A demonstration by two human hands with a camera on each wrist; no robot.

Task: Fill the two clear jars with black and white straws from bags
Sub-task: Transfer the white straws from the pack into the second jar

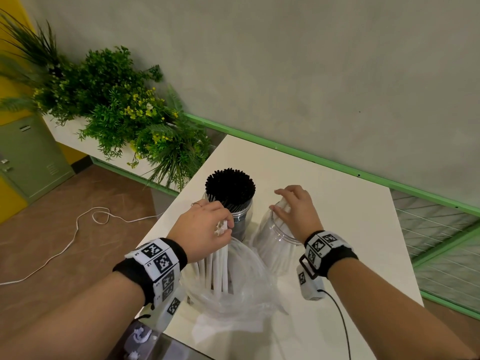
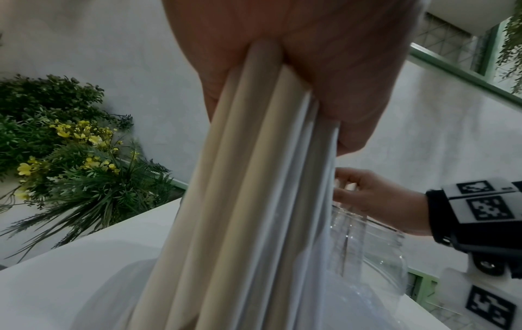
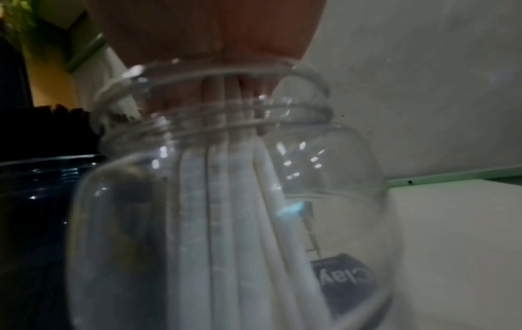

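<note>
— What have my hands got?

— My left hand [image 1: 205, 227] is clenched round a bundle of white straws [image 1: 219, 268], their lower ends down in the clear bag [image 1: 233, 294] just in front of the black-straw jar [image 1: 233, 201]. My right hand [image 1: 296, 209] sits over the mouth of the second jar [image 1: 275, 245], fingers curled on a few white straws [image 3: 243, 201] already inside it.

— And that jar?

— Right beside the black-straw jar, on the white table [image 1: 350, 203].

A white table [image 1: 350, 211] carries two jars [image 1: 275, 250] and a clear bag [image 1: 241, 294].
</note>
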